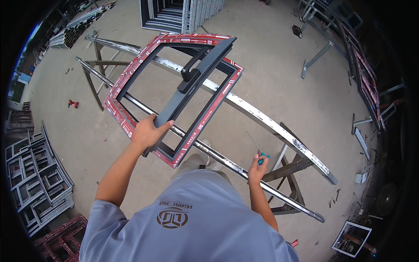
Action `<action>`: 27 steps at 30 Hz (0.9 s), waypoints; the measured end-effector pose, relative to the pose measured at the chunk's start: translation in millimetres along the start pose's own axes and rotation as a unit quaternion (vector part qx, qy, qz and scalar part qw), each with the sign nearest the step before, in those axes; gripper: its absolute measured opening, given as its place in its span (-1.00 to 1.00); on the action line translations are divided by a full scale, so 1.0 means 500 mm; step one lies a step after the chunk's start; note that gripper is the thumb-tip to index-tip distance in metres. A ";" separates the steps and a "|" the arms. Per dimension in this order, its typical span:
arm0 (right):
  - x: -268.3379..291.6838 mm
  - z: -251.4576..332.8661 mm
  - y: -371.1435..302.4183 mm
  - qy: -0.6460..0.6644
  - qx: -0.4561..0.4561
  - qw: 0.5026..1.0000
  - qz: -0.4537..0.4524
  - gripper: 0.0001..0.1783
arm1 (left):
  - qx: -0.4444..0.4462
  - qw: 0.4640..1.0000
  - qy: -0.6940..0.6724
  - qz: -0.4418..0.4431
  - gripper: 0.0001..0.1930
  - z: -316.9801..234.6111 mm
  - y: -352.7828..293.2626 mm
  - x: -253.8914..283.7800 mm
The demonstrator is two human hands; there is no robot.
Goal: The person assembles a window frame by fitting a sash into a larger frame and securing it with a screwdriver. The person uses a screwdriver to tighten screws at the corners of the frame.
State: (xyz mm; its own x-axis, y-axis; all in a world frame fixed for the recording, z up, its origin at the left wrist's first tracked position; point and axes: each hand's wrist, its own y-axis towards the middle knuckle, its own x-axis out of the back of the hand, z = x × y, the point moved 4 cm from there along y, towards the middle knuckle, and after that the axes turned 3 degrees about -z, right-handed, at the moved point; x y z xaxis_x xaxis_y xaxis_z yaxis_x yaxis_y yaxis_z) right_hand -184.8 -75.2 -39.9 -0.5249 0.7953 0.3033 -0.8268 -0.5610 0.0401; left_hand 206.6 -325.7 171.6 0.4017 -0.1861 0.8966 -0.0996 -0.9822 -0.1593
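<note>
A window frame (118, 105) wrapped in red printed protective film lies on two metal rails in front of me. A dark grey sash (171, 108) with a black handle (192, 70) stands up at an angle across its middle. My left hand (149, 132) is closed round the near end of this sash, its thumb lying along the top; the undersides of the fingers are hidden. Lower right, my right hand (255, 169) grips a screwdriver (262, 158) by its teal handle. The thin shaft points up and away, apart from the frame.
The scuffed metal rails (262, 118) rest on trestles (290, 168) and run from far left to near right. Frames stand stacked at the far side (170, 17) and lean at the left (39, 174). A red drill (73, 104) lies on the floor.
</note>
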 end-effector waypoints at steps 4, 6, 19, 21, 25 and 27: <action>-0.025 -0.008 -0.023 0.036 -0.027 0.999 0.003 -0.76 | 0.058 0.988 -0.132 0.056 -0.14 0.016 0.027 0.166; -0.028 -0.014 -0.033 0.082 -0.034 0.996 0.005 -0.76 | 0.057 0.983 -0.165 0.051 -0.23 0.018 0.044 0.235; 0.019 0.034 -0.062 0.029 -0.028 0.996 -0.076 -0.75 | 0.062 0.955 -0.282 0.068 -0.18 0.059 0.150 0.542; 0.012 0.045 -0.073 0.087 -0.044 0.990 -0.099 -0.74 | 0.077 0.960 -0.265 0.055 -0.16 0.063 0.151 0.547; -0.008 0.059 -0.099 0.048 -0.037 0.994 -0.087 -0.75 | 0.078 0.942 -0.320 0.066 -0.16 0.070 0.139 0.522; -0.008 0.060 -0.113 0.041 -0.033 0.994 -0.094 -0.75 | 0.082 0.924 -0.367 0.063 -0.25 0.079 0.135 0.497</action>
State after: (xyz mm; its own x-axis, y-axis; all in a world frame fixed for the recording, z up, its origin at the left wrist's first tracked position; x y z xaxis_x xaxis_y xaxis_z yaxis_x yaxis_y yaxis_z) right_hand -129.8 -53.7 -14.9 -0.3732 0.9020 0.2170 -0.9217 -0.3872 0.0244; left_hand 335.5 -439.2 367.6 0.9120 -0.2065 0.3544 -0.0718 -0.9310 -0.3578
